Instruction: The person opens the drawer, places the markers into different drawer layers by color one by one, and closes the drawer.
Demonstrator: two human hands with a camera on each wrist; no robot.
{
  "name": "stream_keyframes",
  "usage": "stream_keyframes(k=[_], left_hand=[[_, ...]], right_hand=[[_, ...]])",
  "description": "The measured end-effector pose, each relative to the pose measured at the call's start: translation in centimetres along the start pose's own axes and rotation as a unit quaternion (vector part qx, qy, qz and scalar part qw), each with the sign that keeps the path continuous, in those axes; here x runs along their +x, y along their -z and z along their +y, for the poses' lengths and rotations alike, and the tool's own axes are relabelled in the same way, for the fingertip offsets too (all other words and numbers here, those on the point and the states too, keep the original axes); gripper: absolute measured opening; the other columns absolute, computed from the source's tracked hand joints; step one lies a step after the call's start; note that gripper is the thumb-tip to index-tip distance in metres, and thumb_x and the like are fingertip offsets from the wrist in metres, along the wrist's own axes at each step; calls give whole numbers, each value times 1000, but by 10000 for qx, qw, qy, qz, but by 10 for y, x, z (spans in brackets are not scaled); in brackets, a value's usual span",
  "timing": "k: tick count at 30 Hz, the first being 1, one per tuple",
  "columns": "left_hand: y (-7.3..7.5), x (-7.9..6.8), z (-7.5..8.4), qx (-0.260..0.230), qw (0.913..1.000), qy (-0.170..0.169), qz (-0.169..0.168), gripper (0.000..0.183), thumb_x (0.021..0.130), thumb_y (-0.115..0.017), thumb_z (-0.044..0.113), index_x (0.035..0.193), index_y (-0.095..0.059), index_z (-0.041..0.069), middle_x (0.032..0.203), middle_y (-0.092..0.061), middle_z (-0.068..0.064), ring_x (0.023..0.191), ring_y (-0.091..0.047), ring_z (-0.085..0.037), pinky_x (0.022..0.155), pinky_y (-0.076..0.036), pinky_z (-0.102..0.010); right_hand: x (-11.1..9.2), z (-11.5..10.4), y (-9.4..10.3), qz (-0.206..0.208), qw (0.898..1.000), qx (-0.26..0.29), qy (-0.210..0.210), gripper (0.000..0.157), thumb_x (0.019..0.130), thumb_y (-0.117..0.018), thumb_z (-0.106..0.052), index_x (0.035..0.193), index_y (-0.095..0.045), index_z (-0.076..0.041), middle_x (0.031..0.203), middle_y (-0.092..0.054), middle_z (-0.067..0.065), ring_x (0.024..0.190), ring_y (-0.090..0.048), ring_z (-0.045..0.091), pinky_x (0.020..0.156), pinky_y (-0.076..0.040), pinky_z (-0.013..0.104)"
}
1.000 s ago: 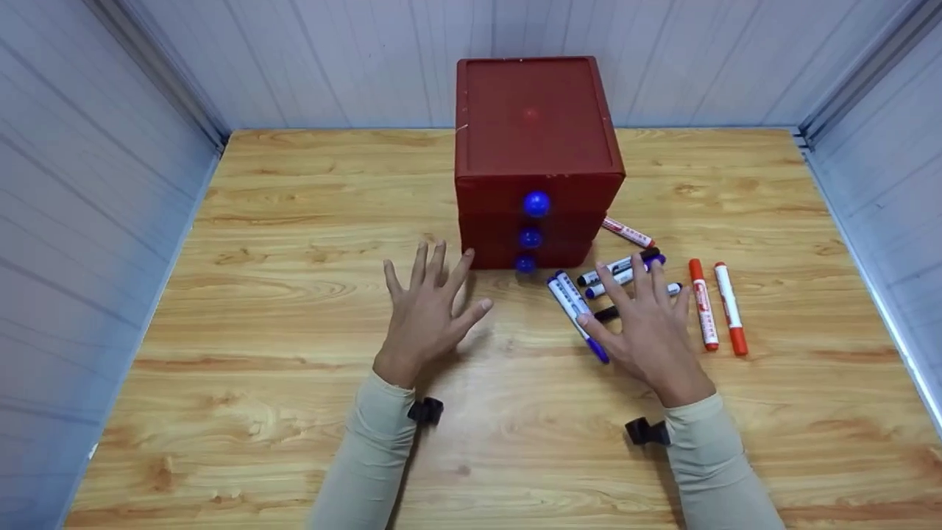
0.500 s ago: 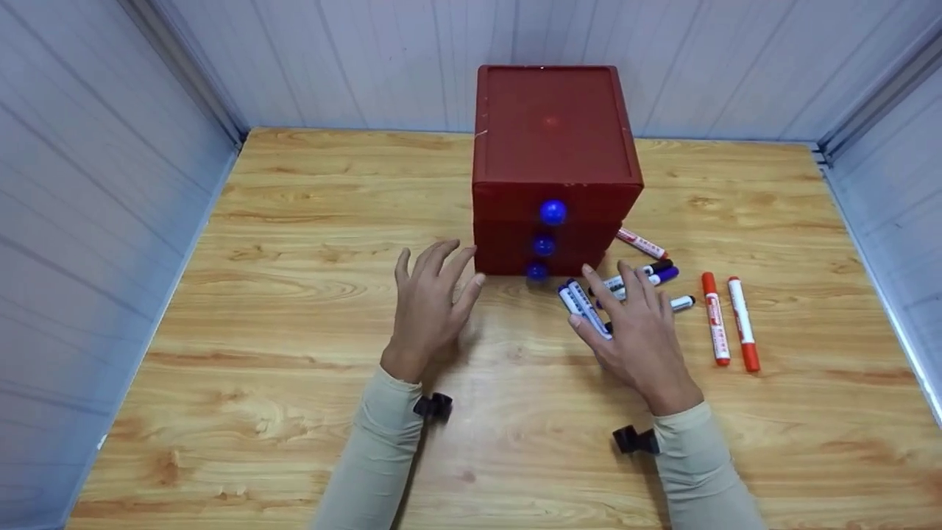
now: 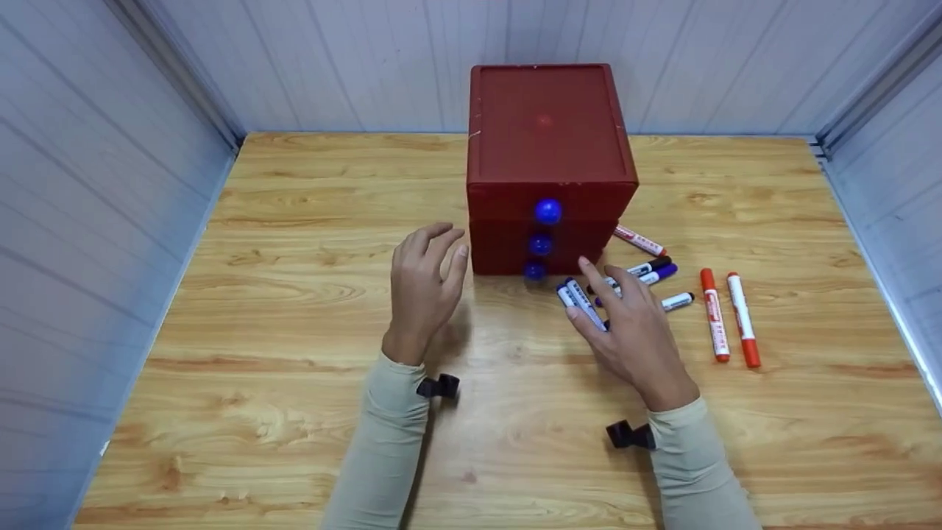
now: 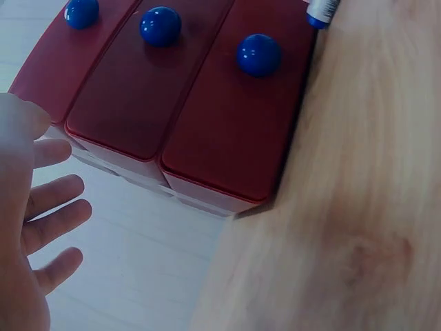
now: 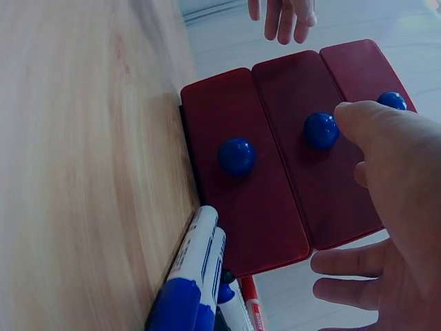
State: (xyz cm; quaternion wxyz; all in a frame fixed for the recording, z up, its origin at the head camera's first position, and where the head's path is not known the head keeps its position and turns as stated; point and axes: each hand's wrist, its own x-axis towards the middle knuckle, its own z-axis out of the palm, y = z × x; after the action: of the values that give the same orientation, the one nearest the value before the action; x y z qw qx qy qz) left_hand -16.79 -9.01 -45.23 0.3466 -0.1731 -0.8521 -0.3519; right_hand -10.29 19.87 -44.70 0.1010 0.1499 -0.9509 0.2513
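A red three-drawer box (image 3: 552, 125) stands toward the back of the table, its drawers closed. Each drawer front has a round blue knob (image 3: 547, 211). My left hand (image 3: 421, 291) is held just left of the box, fingers loosely bent and holding nothing. Over the cluster of whiteboard markers in front of the box's right corner hovers my right hand (image 3: 634, 342), fingers spread and relaxed, grasping nothing. Two blue-capped markers (image 5: 196, 272) lie side by side in the right wrist view. The right hand partly hides them and a black-capped marker (image 3: 651, 266) in the head view.
Two red markers, one mostly red-labelled (image 3: 714, 315) and one white-bodied (image 3: 743, 319), lie to the right. Another red marker (image 3: 640, 241) rests by the box's right side. Pale panel walls (image 3: 353, 66) border the wooden table (image 3: 309, 412).
The spread fingers of both hands have bent somewhat. My left hand has risen a little and turned beside the box; my right has shifted slightly left over the markers. The head view has shifted slightly.
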Motion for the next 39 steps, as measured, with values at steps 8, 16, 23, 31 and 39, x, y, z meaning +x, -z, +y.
stream_keyframes(k=[8, 16, 23, 31, 39], left_hand=[[-4, 14, 4, -160, 9996, -79, 212, 18, 97, -62, 16, 110, -69, 7, 118, -64, -11, 103, -63, -27, 82, -53, -42], [-3, 23, 12, -199, 9980, -274, 542, 53, 92, -67, 10, 143, -52, 15, 131, -55, -18, 100, -62, -30, 64, -54, -40], [-6, 39, 16, -215, 9995, -210, 14, 71, 89, -71, 9, 153, -41, 18, 137, -48, -19, 111, -60, -30, 75, -57, -39], [-1, 41, 13, -336, 9986, -381, -114, 75, 88, -71, 6, 154, -38, 18, 138, -48, -18, 111, -59, -29, 80, -56, -39], [-3, 36, 14, -400, 9976, -484, -290, 76, 90, -70, 7, 156, -35, 19, 140, -47, -16, 117, -56, -25, 85, -55, -36]], right_hand=[[5, -8, 0, 35, 9996, 254, -97, 57, 98, -62, -39, 151, -48, -24, 129, -60, 16, 109, -58, 33, 91, -48, 53], [9, -13, -9, 153, 9986, 502, 33, 40, 98, -63, -29, 135, -66, -13, 122, -68, 7, 106, -65, 23, 86, -54, 44], [24, -19, -13, 83, 9980, 628, 21, 36, 99, -62, -31, 127, -70, -11, 118, -70, 7, 106, -65, 24, 88, -53, 45], [33, -21, -28, -121, 9970, 744, 150, 35, 98, -61, -28, 125, -69, -9, 107, -71, 8, 88, -69, 23, 74, -55, 41], [36, -20, -36, -199, 9968, 758, 136, 42, 97, -62, -28, 137, -62, -15, 103, -67, 7, 85, -64, 19, 71, -53, 38]])
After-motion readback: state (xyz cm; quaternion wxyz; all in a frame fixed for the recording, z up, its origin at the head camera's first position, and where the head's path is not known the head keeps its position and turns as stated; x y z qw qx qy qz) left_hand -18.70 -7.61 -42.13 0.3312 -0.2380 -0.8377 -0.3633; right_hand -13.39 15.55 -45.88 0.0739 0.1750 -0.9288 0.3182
